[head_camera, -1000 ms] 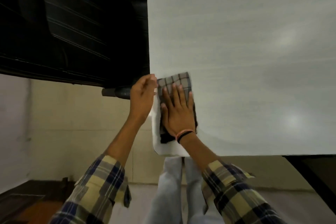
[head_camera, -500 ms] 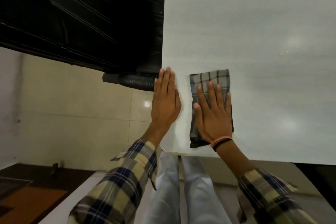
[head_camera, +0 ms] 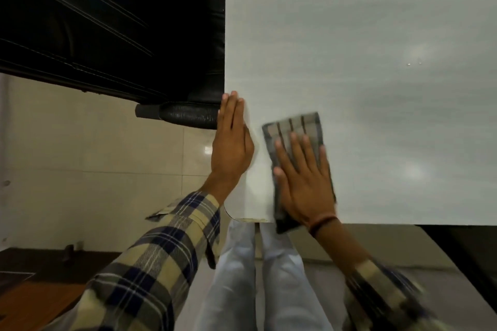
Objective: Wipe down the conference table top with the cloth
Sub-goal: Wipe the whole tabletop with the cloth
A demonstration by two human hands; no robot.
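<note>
The white conference table top [head_camera: 363,48] fills the right and upper part of the view, with its near corner by my legs. A folded grey checked cloth [head_camera: 295,126] lies flat on it near that corner, its near end hanging slightly past the table's front edge. My right hand [head_camera: 304,183] presses flat on the cloth, fingers spread, palm covering its near half. My left hand [head_camera: 231,148] rests flat on the table's left edge, fingers straight and together, holding nothing.
A black office chair [head_camera: 107,29] with a padded armrest [head_camera: 180,115] stands tight against the table's left edge. Beige floor tiles [head_camera: 94,164] lie below. A dark wooden surface [head_camera: 32,285] shows at bottom left. Small specks [head_camera: 414,64] sit on the table at the right.
My left hand went from gripping the table corner to lying flat on its edge. My right hand slid the cloth rightward from the corner, then back toward the front edge.
</note>
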